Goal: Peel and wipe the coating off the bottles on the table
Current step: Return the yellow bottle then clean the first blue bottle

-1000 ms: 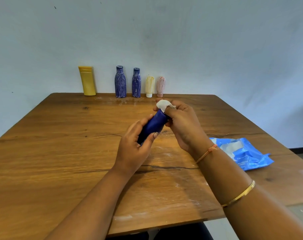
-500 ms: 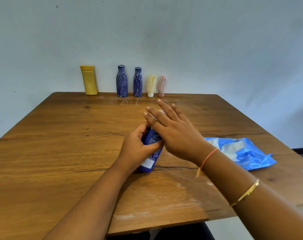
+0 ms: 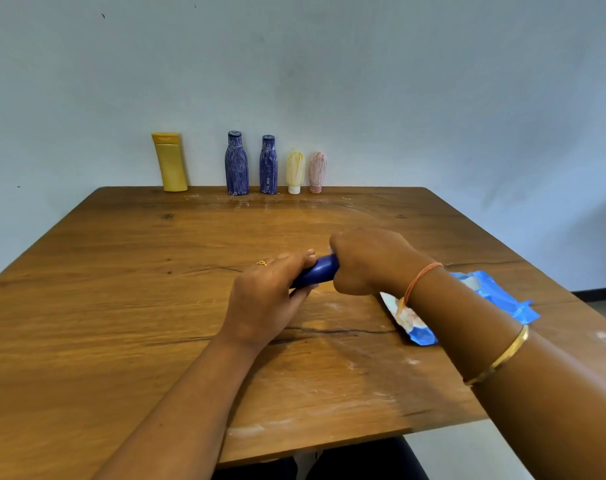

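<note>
Head view.

1. My left hand (image 3: pixel 270 296) is clenched round the near end of the blue bottle (image 3: pixel 318 274). The fingers lie over the top and the thumb underneath.
2. My right hand (image 3: pixel 367 261) is wrapped as a fist round the far end. That end is hidden inside the fist, and I cannot tell whether anything else is held against it.
3. The blue bottle lies nearly level between the two grips, its far end slightly higher. Only the short stretch between the two sets of fingers shows, and it is plain blue there.
4. Well beyond the fingers, at the far edge of the table (image 3: pixel 121 306), five containers stand upright in a row. From the left they are a yellow bottle (image 3: pixel 170 162), a streaked blue bottle (image 3: pixel 236 164), a second streaked blue bottle (image 3: pixel 268 166), a cream tube (image 3: pixel 295 171) and a pink tube (image 3: pixel 317 171).
5. Just right of my right wrist, a blue packet (image 3: pixel 495 299) lies on the table, partly covered by my forearm.
</note>
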Tool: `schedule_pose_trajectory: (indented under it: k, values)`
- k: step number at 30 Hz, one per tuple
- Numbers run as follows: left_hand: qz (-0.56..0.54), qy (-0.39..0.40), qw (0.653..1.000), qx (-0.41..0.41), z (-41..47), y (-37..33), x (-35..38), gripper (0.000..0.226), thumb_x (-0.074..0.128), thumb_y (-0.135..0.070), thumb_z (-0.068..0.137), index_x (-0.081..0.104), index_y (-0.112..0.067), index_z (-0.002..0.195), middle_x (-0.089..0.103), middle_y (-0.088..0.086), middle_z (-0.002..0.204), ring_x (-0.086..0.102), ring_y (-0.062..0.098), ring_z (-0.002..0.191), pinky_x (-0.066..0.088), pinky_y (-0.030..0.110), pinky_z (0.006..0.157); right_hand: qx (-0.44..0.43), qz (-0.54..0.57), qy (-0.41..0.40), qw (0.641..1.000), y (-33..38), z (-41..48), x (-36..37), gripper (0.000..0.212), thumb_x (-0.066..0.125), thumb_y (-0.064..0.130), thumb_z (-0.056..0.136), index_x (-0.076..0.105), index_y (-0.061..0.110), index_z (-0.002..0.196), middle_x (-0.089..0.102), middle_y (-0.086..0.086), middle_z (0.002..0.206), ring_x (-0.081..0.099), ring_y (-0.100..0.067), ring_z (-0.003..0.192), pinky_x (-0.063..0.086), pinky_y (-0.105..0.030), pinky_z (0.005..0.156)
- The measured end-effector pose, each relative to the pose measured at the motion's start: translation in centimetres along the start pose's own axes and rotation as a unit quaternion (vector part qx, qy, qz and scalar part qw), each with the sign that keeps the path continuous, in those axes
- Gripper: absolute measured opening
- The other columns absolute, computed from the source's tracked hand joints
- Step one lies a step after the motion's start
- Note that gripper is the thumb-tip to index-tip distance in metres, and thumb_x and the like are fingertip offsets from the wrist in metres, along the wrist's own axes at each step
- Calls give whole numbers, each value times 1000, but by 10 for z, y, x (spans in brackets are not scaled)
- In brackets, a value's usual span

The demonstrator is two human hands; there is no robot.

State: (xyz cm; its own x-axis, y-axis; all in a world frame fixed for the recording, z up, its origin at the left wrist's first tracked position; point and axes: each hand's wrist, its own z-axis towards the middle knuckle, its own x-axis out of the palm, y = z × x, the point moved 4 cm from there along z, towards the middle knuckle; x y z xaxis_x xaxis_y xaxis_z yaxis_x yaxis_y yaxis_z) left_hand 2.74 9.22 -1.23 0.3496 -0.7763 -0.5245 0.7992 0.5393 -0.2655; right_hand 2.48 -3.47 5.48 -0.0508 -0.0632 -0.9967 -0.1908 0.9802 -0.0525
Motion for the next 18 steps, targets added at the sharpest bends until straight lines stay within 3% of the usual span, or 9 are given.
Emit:
schedule_pose_trajectory:
  k: [4,7,8,10,12,14,16,18]
  values:
    - [-15,-10,1000,2,-1,2,0,47,83,-10,66,61,-18,107,71,0,106,68,13,93,57,34,71,14,186,121,975,-13,6,2,26,69,13,76,51,14,95,61,-7,75,56,-16,64,46,-24,60]
    - [-46,-34,998,-38,-3,7,-3,48,81,-15,69,59,-20,110,70,-1,105,67,10,91,56,28,75,5,398,109,911,-19,7,6,25,67,2,78,50,15,91,60,-6,84,58,-13,71,50,-22,63]
    - [-65,-44,995,-54,-3,8,-4,49,81,-16,69,57,-23,111,70,-2,104,67,9,90,55,24,77,-8,474,101,875,-19,6,7,26,63,-2,79,51,13,97,60,-6,92,59,-14,80,51,-25,72]
    - [-110,-62,988,-90,-2,7,-6,48,82,-16,68,57,-24,108,68,-7,100,64,4,88,52,17,78,-40,635,87,766,-18,6,11,32,55,-3,84,50,9,113,58,-8,111,57,-19,100,49,-31,88]
    - [-164,-71,976,-128,0,4,-7,44,82,-12,68,58,-26,102,65,-13,94,63,2,85,49,12,76,-66,763,67,640,-13,4,10,31,51,10,89,51,7,120,56,-10,122,55,-21,111,47,-35,95]
    - [-233,-62,954,-176,2,3,-6,43,82,-13,66,58,-28,98,67,-9,90,64,5,82,50,15,76,-67,838,40,540,-4,3,11,36,42,26,93,53,6,121,58,-11,124,55,-21,115,44,-38,99]
    - [-317,-50,917,-236,4,3,-4,41,81,-18,63,58,-29,94,71,-1,85,68,11,79,54,21,73,-38,872,-21,488,5,5,16,37,34,29,98,55,5,117,60,-14,121,57,-23,113,46,-37,95]
    - [-387,-41,876,-284,4,1,-1,38,79,-21,60,57,-26,91,73,1,82,70,17,76,55,25,69,-2,869,-104,484,12,8,21,34,31,28,100,57,8,109,65,-14,112,60,-23,107,49,-37,92]
